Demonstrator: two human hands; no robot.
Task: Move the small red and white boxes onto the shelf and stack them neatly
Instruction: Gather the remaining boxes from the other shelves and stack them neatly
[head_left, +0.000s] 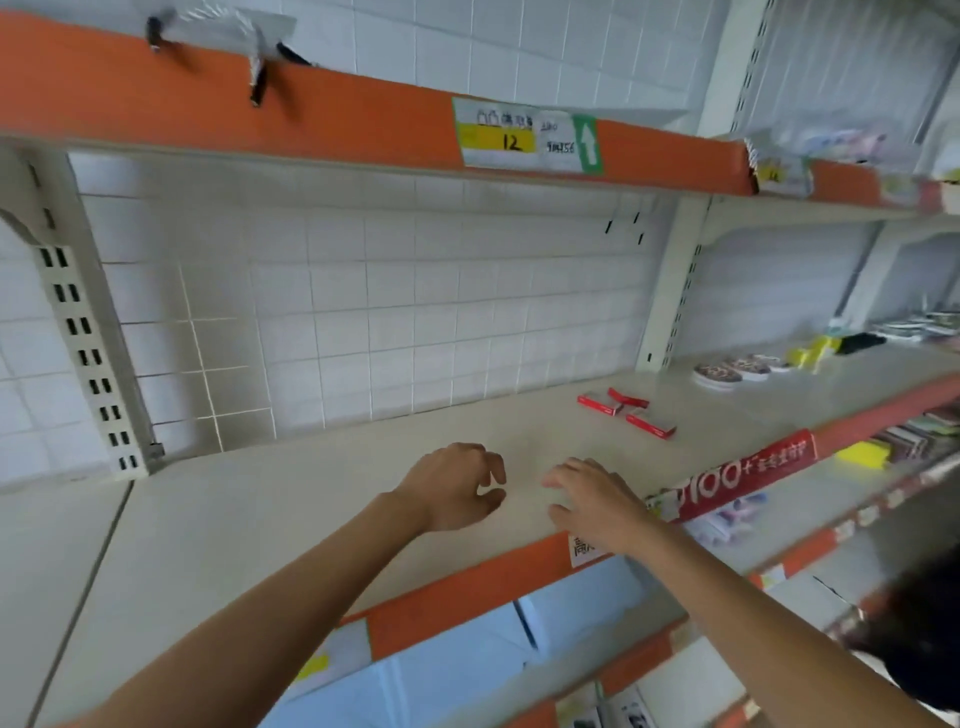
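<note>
Beige shelf bears three flat red boxes, scattered at differing angles; both hands' fingers loose, empty.

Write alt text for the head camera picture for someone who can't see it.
Two bare hands, left hand and right hand, hover empty over a beige metal store shelf with an orange front edge. Farther right on it lie three small red and white boxes, loosely grouped, not stacked, before a white grid back panel.

Red-and-white boxes, orange-edged cream shelf
</note>
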